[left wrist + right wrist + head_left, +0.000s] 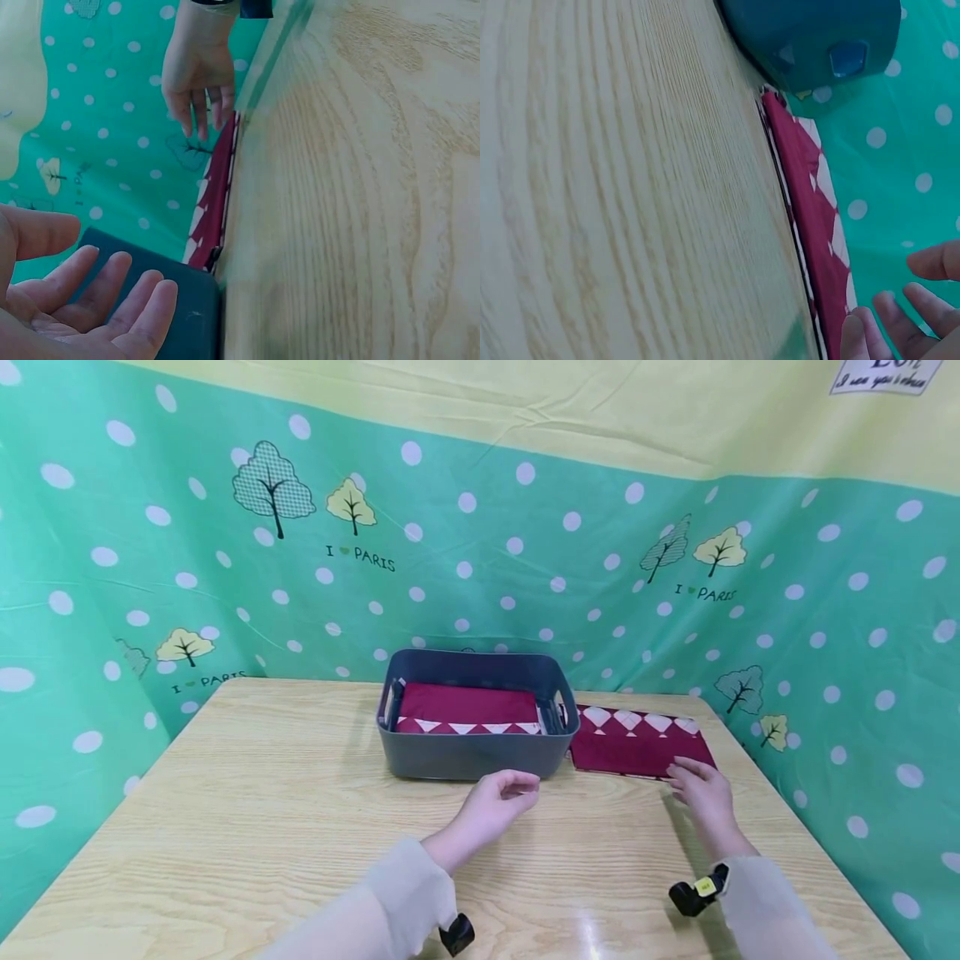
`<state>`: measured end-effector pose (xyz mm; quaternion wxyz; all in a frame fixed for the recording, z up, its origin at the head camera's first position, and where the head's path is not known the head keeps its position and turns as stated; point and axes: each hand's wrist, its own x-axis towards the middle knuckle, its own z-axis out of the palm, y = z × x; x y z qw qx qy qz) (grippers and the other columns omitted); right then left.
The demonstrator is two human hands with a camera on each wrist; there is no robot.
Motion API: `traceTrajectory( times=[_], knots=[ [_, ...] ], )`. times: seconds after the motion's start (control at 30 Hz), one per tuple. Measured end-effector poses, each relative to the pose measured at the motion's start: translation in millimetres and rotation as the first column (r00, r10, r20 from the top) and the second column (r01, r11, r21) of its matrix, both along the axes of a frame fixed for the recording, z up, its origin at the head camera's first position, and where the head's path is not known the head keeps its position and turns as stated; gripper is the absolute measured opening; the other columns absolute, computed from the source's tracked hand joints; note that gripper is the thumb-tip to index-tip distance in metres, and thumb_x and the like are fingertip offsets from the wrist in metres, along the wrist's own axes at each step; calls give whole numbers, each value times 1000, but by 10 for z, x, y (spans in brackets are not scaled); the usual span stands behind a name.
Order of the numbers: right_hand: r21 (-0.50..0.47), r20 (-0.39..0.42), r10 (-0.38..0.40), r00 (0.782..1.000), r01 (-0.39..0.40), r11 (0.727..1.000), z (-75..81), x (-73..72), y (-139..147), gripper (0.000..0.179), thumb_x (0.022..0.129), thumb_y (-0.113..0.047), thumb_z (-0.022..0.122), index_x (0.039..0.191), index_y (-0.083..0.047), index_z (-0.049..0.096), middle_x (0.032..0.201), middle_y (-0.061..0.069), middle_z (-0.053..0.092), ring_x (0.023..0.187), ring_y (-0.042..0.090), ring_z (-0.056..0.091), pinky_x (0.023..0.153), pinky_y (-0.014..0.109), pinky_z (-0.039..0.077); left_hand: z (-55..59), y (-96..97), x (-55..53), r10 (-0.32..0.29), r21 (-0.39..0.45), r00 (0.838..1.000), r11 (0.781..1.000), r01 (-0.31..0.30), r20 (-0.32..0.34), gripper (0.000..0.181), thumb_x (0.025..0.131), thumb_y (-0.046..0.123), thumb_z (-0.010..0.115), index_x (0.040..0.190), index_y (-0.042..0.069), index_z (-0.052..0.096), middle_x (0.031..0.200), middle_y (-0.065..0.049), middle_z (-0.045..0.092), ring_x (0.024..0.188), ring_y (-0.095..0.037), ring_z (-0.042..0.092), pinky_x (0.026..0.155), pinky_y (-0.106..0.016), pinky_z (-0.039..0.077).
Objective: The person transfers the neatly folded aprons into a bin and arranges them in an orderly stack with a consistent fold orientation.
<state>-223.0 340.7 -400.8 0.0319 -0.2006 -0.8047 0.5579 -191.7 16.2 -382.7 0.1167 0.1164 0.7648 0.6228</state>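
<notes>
A dark grey-blue plastic basket (468, 756) stands at the back of the table. Inside it lies a folded maroon cloth (468, 700) with a row of white shapes along its front edge. To the basket's right, a second folded maroon cloth (637, 747) with white diamond shapes lies flat on the table. My left hand (495, 806) hovers before the basket's front right corner, fingers loosely bent with nothing between them. My right hand (703, 789) is at the near right corner of the second cloth, fingers relaxed; whether they touch it I cannot tell.
The light wooden table (300, 827) runs up to a green dotted curtain (465, 568) at the back and right. Small black cameras sit on both wrists, the right one (693, 897) with a yellow label.
</notes>
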Motion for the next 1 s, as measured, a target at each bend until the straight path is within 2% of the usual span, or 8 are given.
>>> traceTrajectory(
  times=[0.1, 0.23, 0.37, 0.53, 0.67, 0.73, 0.9, 1.0],
  knots=[
    [-47, 1, -37, 999, 37, 998, -23, 0, 40, 56, 102, -28, 50, 149, 1, 38, 118, -3, 55, 85, -3, 60, 80, 17, 54, -27, 37, 10, 2, 3, 1000, 1000, -2, -11, 30, 94, 12, 66, 121, -1, 66, 118, -14, 68, 107, -27, 65, 95, -41, 55],
    [-98, -14, -81, 997, 79, 992, -57, 16, 77, 55, 103, -27, 48, 149, 2, 38, 122, 0, 51, 83, -4, 60, 79, 15, 54, -65, 95, 16, 15, 25, 999, 1000, -15, -34, 31, 94, 10, 66, 122, -4, 64, 118, -17, 68, 108, -31, 66, 96, -43, 54],
    [-140, -12, -143, 990, 140, 980, -87, 30, 100, 55, 103, -28, 46, 149, 0, 38, 123, 0, 49, 84, -2, 60, 78, 16, 55, -95, 146, 26, 32, 26, 999, 999, -31, -15, 34, 95, 11, 64, 125, -3, 62, 121, -17, 67, 110, -31, 65, 96, -44, 54],
    [-262, -16, -223, 975, 211, 942, -124, 32, 129, 53, 102, -24, 50, 149, -2, 39, 115, -4, 51, 79, 0, 60, 73, 17, 56, -120, 187, 32, 54, 14, 998, 998, -55, 28, 34, 95, 14, 65, 126, 0, 62, 123, -14, 67, 110, -28, 64, 93, -43, 55],
    [-370, -37, -281, 959, 248, 895, -164, 28, 176, 42, 102, -21, 50, 140, -5, 46, 89, -13, 62, 71, 0, 63, 69, 17, 57, -144, 229, 21, 65, 7, 996, 998, -66, 52, 33, 95, 13, 65, 126, 2, 62, 122, -13, 66, 108, -27, 65, 88, -41, 57],
    [-391, -43, -298, 954, 258, 883, -187, 27, 202, 37, 102, -21, 50, 135, -5, 48, 76, -16, 64, 69, 0, 64, 68, 16, 57, -157, 254, 13, 68, 5, 996, 998, -68, 53, 33, 95, 12, 65, 126, 1, 62, 122, -13, 66, 107, -27, 65, 88, -41, 57],
    [-399, -36, -314, 949, 274, 875, -246, 25, 243, 40, 102, -24, 50, 136, -3, 46, 75, -18, 62, 73, -1, 64, 72, 16, 57, -209, 334, -3, 65, 15, 998, 998, -65, 19, 34, 94, 9, 64, 125, -4, 62, 124, -18, 66, 111, -32, 65, 95, -45, 54],
    [-433, -25, -329, 944, 286, 855, -274, 22, 271, 38, 102, -23, 49, 135, -5, 47, 76, -16, 62, 75, -1, 65, 74, 17, 57, -258, 386, -12, 64, 27, 998, 998, -64, 10, 35, 92, 7, 64, 124, -6, 62, 125, -19, 65, 112, -35, 64, 96, -45, 53]
  ],
)
